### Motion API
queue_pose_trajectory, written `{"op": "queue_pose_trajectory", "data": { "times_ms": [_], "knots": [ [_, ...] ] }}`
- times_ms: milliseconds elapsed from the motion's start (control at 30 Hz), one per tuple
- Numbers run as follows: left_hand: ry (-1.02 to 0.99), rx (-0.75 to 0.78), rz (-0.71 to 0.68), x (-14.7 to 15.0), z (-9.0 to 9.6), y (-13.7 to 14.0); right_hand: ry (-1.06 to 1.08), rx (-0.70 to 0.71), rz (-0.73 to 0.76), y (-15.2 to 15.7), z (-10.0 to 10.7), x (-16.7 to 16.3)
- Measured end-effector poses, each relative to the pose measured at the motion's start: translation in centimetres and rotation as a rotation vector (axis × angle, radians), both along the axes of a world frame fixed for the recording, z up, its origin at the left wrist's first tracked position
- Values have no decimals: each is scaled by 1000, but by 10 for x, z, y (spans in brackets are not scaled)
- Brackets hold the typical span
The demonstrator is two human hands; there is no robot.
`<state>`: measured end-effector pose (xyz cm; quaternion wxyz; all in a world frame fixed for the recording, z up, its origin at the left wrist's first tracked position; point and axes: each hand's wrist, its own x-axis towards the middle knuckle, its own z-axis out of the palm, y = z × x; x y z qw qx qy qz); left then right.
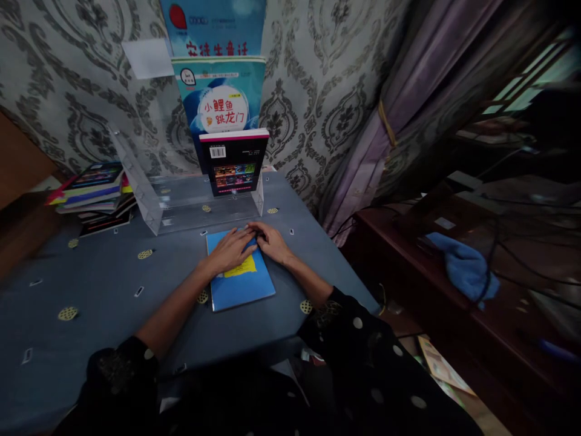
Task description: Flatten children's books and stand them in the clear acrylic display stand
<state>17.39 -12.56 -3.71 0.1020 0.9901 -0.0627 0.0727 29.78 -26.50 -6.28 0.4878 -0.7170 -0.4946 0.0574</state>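
A blue book [245,287] with a yellow patch on its cover lies flat on the blue-grey tablecloth in front of me. My left hand [232,249] rests palm down across the book's upper half, fingers stretched towards its top edge. At the top right corner, my right hand [270,242] lies on the book, with its fingers reaching over to the left fingertips. Neither hand grips the book. Behind it stands a clear acrylic stand [200,221] holding a black book [235,158], a blue-green book [222,100] and a taller blue book [215,27] in tiers.
A stack of books [97,191] sits left of the stand. The patterned wall [308,97] closes off the back, beside a purple curtain [376,139]. To the right, a dark red table [408,254] carries cables and a blue cloth [465,266].
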Motion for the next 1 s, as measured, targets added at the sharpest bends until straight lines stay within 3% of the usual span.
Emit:
{"op": "queue_pose_trajectory", "data": {
  "times_ms": [1000],
  "knots": [
    [61, 16, -74, -23, 7, -20, 22, 14, 47, -31, -1, -20]
  ]
}}
